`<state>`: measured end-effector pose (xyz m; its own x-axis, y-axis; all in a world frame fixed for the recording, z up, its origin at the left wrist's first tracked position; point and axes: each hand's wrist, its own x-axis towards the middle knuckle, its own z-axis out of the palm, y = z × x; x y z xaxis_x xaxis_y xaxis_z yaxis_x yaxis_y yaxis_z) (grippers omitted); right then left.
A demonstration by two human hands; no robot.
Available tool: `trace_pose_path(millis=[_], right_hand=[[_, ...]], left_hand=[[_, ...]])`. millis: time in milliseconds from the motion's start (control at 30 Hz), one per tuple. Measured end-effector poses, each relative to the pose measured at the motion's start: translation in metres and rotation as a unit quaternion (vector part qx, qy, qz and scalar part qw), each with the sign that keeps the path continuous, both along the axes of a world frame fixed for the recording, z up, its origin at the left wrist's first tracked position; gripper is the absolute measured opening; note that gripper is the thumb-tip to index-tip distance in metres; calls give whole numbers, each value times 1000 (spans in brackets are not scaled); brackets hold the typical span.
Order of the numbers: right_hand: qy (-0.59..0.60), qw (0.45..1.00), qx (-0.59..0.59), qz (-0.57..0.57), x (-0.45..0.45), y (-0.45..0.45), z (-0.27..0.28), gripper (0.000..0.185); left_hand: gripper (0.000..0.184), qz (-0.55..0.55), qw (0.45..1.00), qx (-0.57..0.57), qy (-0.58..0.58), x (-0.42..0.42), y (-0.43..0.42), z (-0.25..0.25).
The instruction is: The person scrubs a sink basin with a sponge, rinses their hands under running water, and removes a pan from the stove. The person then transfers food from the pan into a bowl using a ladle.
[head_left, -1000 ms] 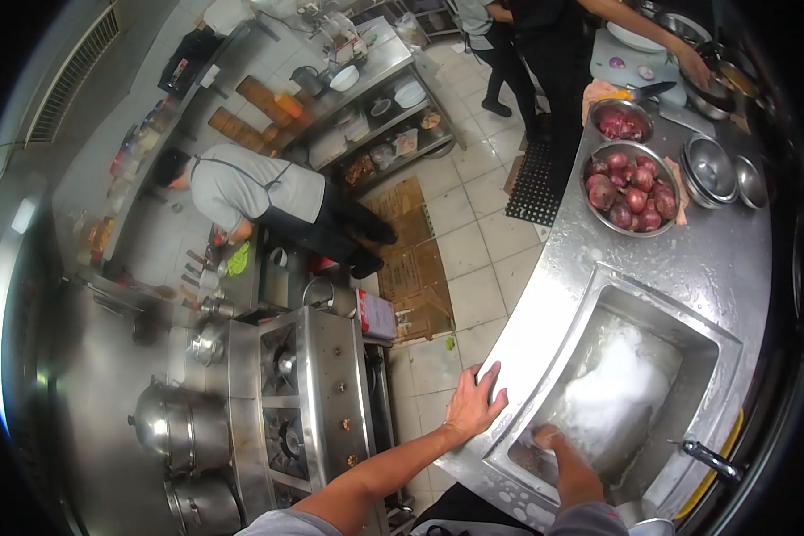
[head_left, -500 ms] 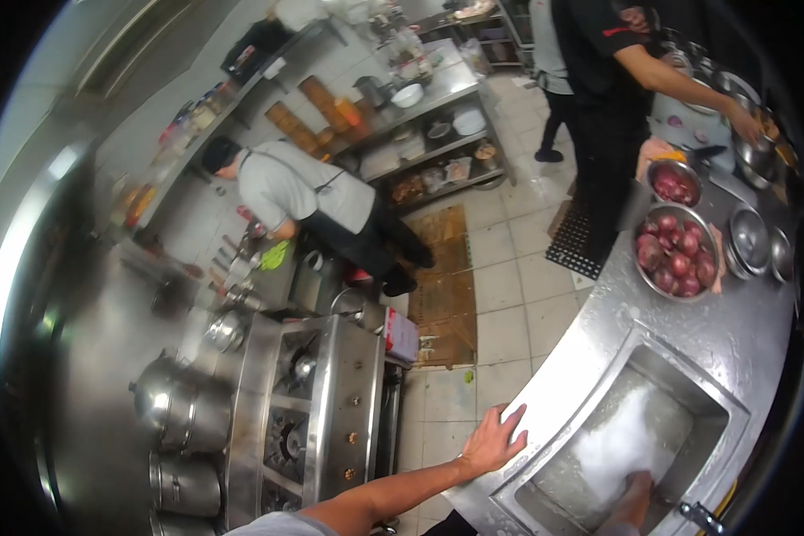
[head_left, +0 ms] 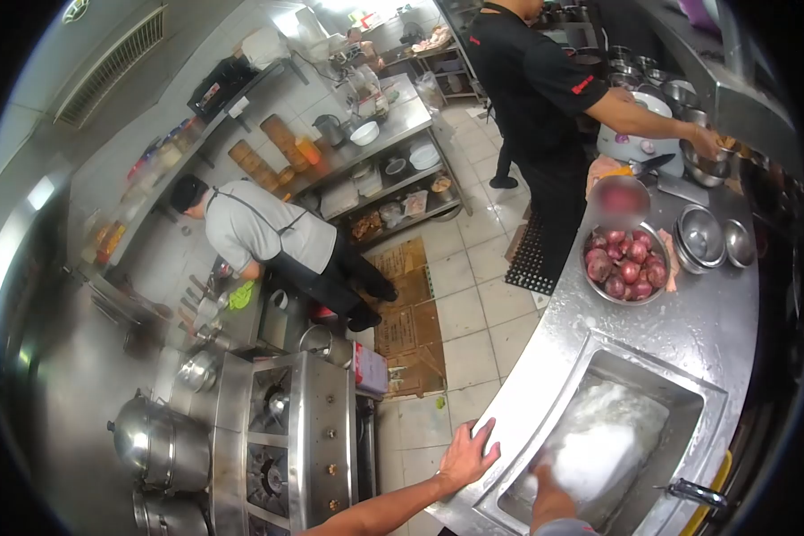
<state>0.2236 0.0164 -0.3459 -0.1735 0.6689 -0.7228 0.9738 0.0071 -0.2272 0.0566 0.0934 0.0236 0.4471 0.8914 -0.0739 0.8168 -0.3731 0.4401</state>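
- Right hand [head_left: 543, 478], mine, is low in the rectangular steel sink [head_left: 657, 364], at the left side of a bright white, foam-like mass [head_left: 594, 456]; its fingers are hidden, so I cannot tell whether they are open or closed. My left hand [head_left: 469, 457] holds nothing, fingers spread on the counter's left edge.
- I judge my work in the sink to be under way: the white mass lies spread across much of the basin, and I cannot tell how much is done or left.
- Around me is a kitchen with a pale tiled floor [head_left: 463, 344], a person in a grey shirt [head_left: 277, 223] bending at the far-left workbench, and a person in black [head_left: 531, 98] reaching over the counter's far end.
- My long, wet stainless-steel counter [head_left: 554, 357] carries the sink at its near end; across the aisle, to my left, stands a steel gas stove [head_left: 308, 429].
- Beyond the sink, near the counter's left edge, sits a round steel bowl [head_left: 636, 303] of red onions [head_left: 632, 271], with nested steel bowls [head_left: 701, 234] towards the right edge.
- Farther along lies a dark-bladed knife [head_left: 659, 163] with an orange handle.
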Motion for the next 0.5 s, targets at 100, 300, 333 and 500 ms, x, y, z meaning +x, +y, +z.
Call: trace_pose_path(millis=[100, 300, 333, 500], right_hand=[[68, 993, -59, 70, -22, -59, 4, 38], [48, 993, -99, -41, 54, -104, 7, 35], [26, 993, -85, -81, 82, -97, 3, 36], [-98, 968, 2, -230, 204, -60, -10, 41]], left_hand=[[58, 1, 1000, -2, -4, -2, -1, -1], [58, -15, 1000, -1, 17, -3, -1, -4], [57, -18, 999, 23, 17, -4, -1, -5], [57, 1, 1000, -21, 23, -5, 1, 4]])
